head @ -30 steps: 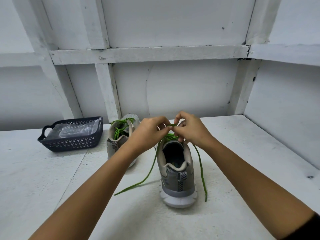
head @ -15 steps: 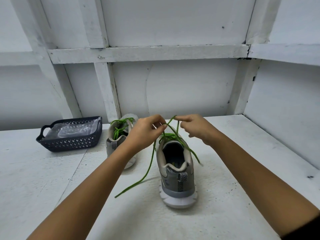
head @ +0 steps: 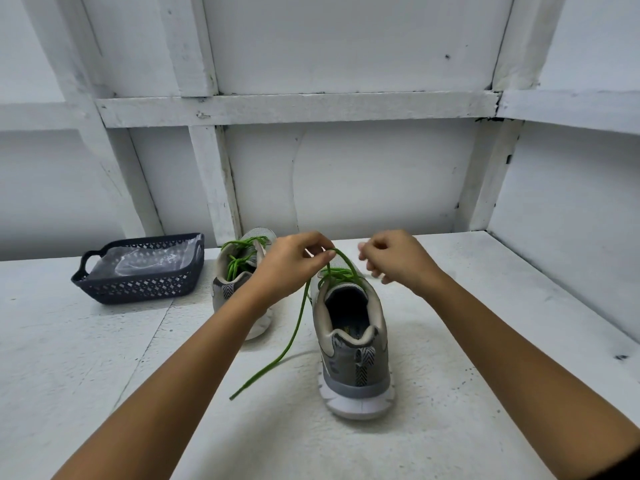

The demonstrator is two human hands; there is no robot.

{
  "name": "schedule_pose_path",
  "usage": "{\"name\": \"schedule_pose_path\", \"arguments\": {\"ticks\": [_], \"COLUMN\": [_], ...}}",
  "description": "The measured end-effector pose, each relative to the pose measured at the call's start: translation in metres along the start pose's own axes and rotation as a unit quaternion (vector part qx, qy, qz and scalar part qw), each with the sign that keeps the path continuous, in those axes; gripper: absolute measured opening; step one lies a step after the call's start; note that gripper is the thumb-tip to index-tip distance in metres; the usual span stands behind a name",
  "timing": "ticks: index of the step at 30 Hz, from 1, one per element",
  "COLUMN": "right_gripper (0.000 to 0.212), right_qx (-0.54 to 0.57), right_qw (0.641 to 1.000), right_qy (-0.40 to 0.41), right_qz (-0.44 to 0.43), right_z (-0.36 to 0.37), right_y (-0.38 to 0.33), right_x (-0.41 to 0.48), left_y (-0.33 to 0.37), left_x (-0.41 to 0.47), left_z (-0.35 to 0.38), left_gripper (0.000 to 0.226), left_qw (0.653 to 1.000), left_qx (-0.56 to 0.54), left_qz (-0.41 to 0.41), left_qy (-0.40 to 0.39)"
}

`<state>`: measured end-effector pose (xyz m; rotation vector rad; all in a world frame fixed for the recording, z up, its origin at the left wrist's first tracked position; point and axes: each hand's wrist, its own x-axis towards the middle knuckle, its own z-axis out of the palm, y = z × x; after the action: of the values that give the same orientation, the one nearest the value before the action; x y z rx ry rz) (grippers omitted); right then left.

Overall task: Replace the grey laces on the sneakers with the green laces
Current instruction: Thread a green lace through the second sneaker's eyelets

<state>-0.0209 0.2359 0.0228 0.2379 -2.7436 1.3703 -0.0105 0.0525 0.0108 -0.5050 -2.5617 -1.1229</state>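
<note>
Worktop (head: 104, 393), white painted, rough: carries everything listed.

Green lace (head: 295, 332), free end: lies toward the near left of the worktop and climbs slantwise to the left hand.

Near sneaker (head: 353, 341), grey with a white sole: mid-worktop, long axis running near to far, heel toward the person. Green lacing shows at the tongue. No grey lace in view.

Left hand (head: 294, 265): fingertips pinch the lace above the sneaker's tongue, where the strand bends and drops back to the top eyelets.

Right hand (head: 398, 261): level with the left, just right of the pinched bend and apart from it. Its fingers are curled and blurred, so whether they hold a strand cannot be told. The lace's other end is not visible.

Judgement: the bow on this shoe is not yet tied. The raised strand lies just left of the right hand, which is the nearer one to reach across for it.

Far sneaker (head: 242, 271): behind the left wrist, near the back edge, already laced green.

Basket (head: 138, 289), dark, perforated: back-left of the worktop, with clear plastic (head: 145, 261) inside.
</note>
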Motion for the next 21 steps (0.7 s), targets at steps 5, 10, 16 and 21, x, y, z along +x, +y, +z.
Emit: {"name": "schedule_pose_path", "arguments": {"ticks": [5, 10, 16, 21], "right_gripper": [0.021, 0.014, 0.015, 0.01], "right_qx": [-0.033, 0.017, 0.06, 0.028], "right_qw": [0.988, 0.99, 0.981, 0.987], "right_qy": [-0.064, -0.068, -0.109, -0.07], "right_qz": [-0.14, -0.123, -0.152, -0.14], "right_z": [0.007, 0.005, 0.005, 0.005], "right_y": [-0.005, 0.007, 0.006, 0.007], "right_x": [0.0, -0.002, -0.008, -0.008], "left_y": [0.003, 0.002, 0.007, 0.01], "left_x": [0.001, -0.004, -0.007, -0.008], "left_z": [0.0, -0.003, -0.004, -0.004], "left_gripper": [0.009, 0.018, 0.016, 0.018], "left_qw": [1.0, 0.999, 0.999, 0.999], "left_qx": [-0.005, -0.046, -0.04, -0.015], "left_qz": [0.015, 0.002, 0.029, 0.041], "left_qy": [0.001, 0.001, 0.008, 0.01]}}
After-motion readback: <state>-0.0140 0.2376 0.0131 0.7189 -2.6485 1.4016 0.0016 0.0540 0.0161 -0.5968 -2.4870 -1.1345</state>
